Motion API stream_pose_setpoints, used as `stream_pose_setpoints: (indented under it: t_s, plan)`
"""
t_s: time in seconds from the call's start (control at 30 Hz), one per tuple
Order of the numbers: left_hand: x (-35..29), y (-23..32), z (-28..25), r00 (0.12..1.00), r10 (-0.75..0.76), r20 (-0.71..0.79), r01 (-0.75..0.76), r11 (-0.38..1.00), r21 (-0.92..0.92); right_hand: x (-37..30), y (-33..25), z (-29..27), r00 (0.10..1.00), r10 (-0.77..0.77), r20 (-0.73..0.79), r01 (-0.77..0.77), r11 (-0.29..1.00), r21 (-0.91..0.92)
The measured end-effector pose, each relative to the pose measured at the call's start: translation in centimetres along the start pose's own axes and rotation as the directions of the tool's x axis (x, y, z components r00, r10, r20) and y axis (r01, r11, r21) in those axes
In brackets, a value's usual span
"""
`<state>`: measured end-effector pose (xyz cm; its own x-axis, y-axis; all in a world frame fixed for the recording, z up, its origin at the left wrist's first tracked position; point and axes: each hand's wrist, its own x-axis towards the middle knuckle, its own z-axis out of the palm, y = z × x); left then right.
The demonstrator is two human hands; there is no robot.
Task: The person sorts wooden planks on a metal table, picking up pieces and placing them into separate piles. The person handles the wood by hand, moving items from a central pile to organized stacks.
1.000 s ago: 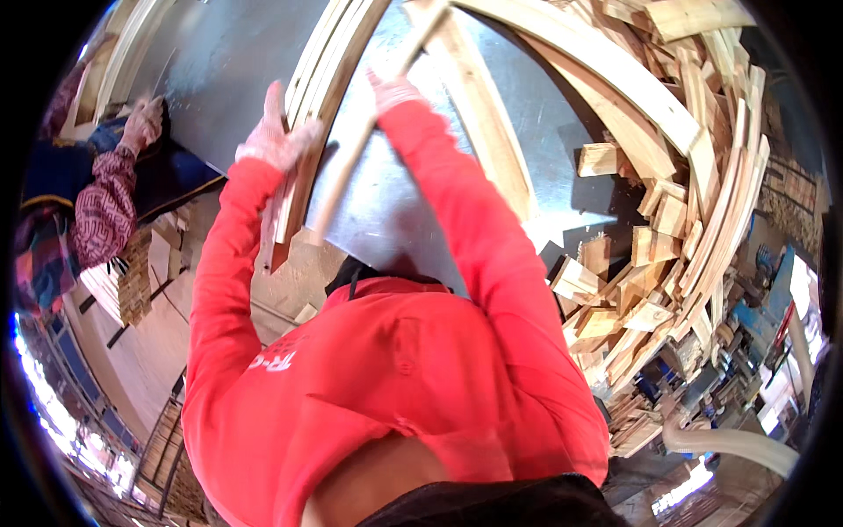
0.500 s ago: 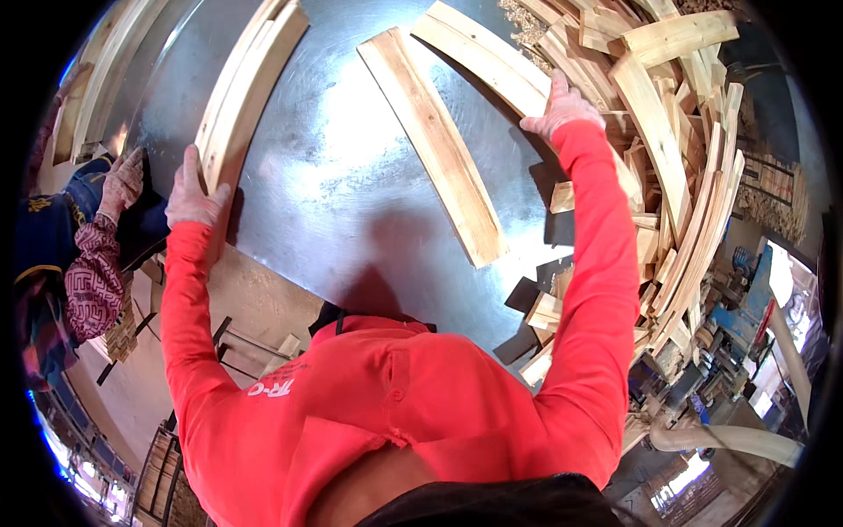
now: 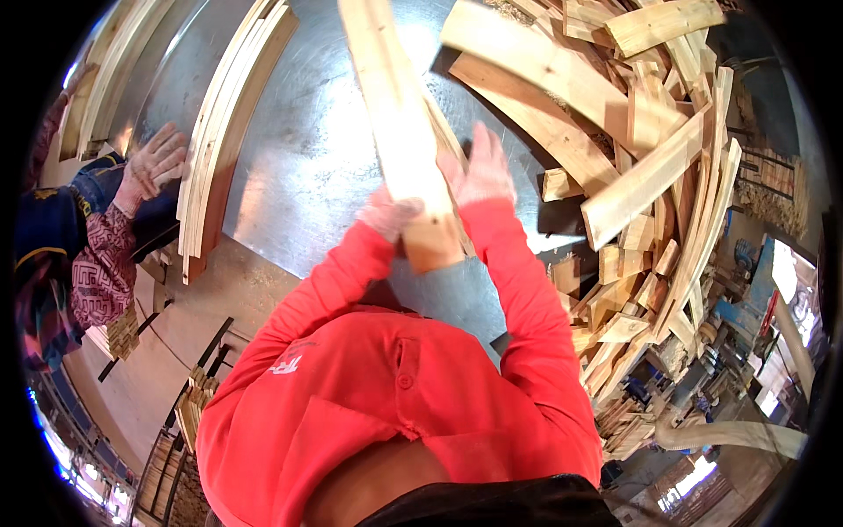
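Since the earlier frame, the left hand (image 3: 386, 215) and right hand (image 3: 483, 173) have been brought inward over the metal table (image 3: 285, 189). The long board (image 3: 399, 132) is probably best kept level, with both edges evenly supported. It lies between the hands, its left edge held by the left; the right is spread wide beside it, contact uncertain.

Illum. bright; specular glare on metal tabletop (image 3: 303, 149). Board (image 3: 399, 123) overexp. mid-length, slight motion blur. Lower-L rim highlights clipped. Edges: fisheye dist.; corners blk.
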<state>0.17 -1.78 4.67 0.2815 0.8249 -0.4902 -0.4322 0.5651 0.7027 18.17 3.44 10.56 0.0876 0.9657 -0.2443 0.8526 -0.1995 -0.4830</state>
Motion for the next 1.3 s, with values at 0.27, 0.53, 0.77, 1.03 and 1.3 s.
stream_pose_setpoints:
  t_s: [0.27, 0.53, 0.77, 1.03, 1.3]
  plan:
    - [-4.2, 0.7, -5.0, 0.954, 0.03, -0.3, 0.045, 0.97, 0.239, -7.8, 2.8, 6.8, 0.99, 0.024, 0.137, -0.021, 1.0, -0.023]
    - [-4.0, -2.3, -2.2, 0.964, 0.133, -0.23, -0.077, 0.969, 0.235, -8.8, -1.6, 3.0, 0.861, -0.414, 0.295, 0.385, 0.91, 0.153]
    - [5.7, 16.5, 3.5, 0.853, 0.507, 0.122, -0.473, 0.653, 0.592, -11.7, 2.2, 0.3, 0.912, -0.094, -0.398, 0.257, 0.889, 0.38]
    - [25.0, 37.8, 16.6, 0.888, 0.357, 0.289, -0.206, -0.252, 0.945, -10.3, 6.0, -6.4, 0.812, -0.248, -0.529, 0.326, 0.944, 0.058]
    - [24.8, 21.8, 20.5, 0.734, 0.192, 0.652, -0.327, -0.742, 0.586, 1.6, 21.2, -23.3, 0.862, 0.181, -0.473, -0.433, 0.749, -0.502]
